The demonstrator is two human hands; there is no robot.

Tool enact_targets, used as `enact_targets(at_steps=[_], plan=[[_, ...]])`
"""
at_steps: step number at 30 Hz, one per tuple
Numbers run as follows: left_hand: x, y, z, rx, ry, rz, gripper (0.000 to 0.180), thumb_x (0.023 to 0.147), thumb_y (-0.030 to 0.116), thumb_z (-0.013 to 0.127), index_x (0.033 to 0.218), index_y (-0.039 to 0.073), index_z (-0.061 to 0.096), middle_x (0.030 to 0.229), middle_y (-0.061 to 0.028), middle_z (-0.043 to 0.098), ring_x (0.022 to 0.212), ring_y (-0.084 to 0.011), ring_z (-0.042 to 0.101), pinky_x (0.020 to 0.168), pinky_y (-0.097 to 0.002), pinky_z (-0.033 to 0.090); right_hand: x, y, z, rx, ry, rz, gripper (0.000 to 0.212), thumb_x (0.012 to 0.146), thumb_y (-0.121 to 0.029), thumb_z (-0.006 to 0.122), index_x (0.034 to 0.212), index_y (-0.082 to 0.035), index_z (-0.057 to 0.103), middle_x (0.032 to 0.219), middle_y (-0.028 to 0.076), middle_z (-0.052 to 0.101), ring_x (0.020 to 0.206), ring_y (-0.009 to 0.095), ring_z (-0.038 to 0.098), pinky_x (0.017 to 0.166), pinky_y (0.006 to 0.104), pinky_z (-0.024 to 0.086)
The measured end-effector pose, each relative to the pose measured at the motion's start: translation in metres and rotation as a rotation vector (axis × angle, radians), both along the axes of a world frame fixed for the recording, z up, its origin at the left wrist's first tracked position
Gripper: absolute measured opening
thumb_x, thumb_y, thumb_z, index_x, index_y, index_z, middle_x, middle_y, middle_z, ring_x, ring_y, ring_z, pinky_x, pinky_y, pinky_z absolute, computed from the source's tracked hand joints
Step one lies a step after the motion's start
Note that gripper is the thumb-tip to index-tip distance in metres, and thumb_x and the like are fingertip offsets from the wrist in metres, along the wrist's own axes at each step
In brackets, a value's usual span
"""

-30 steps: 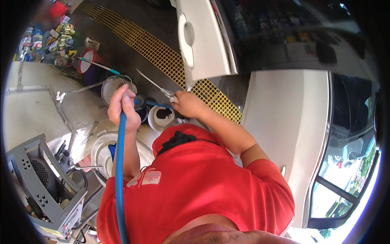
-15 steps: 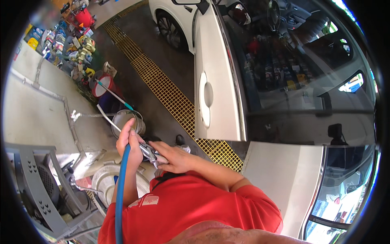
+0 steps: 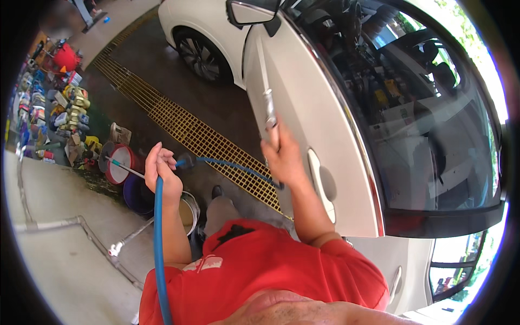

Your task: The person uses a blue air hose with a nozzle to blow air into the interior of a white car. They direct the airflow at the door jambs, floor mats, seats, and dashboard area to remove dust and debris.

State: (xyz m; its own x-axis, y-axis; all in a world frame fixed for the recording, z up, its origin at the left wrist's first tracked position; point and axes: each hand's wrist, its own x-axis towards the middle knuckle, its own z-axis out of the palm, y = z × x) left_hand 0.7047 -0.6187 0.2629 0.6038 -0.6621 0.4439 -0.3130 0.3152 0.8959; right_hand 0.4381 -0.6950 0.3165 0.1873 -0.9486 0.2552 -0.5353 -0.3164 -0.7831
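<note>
My right hand, blurred by motion, is closed around the handle of a silvery spray gun with a long thin nozzle. The gun is held in front of the white car door, its nozzle pointing up the picture towards the side mirror. My left hand is curled round a blue hose that rises from the lower edge. Past the left hand the hose runs on, beside a dark blurred spot, and arcs over the floor grate to below my right hand.
A yellow floor grate runs diagonally beside the car. Left of it stand a red-rimmed bucket, a purple bucket and a pale bucket. Several bottles and cans crowd the wall. A white pipe runs along that wall.
My hands have come apart: the right has carried the spray gun away to the right, up to the car door. My left still holds the hose. The view has shifted towards the car.
</note>
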Motion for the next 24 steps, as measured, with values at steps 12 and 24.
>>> enact_targets(at_steps=[12, 24], plan=[[0.156, -0.067, -0.025, -0.005, -0.096, -0.155, 0.028, 0.094, -0.006, 0.04, 0.113, -0.001, 0.06, 0.086, -0.015, 0.063, 0.067, -0.0169, 0.058, 0.058, -0.0262, 0.048, 0.156, -0.168, -0.102, 0.322, 0.199, -0.158, 0.061, 0.085, -0.01, 0.059, 0.142, -0.001, 0.041, 0.116, 0.029, 0.06, 0.108, 0.046, 0.059, 0.091, 0.0468, 0.047], [0.268, -0.225, -0.082, -0.007, -0.081, -0.076, 0.029, 0.089, -0.005, 0.039, 0.112, -0.005, 0.056, 0.089, -0.0206, 0.064, 0.073, -0.0271, 0.063, 0.06, -0.0327, 0.053, 0.256, -0.466, -0.325, 0.512, 0.445, -0.173, 0.038, 0.081, -0.023, 0.057, 0.107, 0.003, 0.065, 0.104, 0.03, 0.065, 0.102, 0.044, 0.062, 0.09, 0.047, 0.049]])
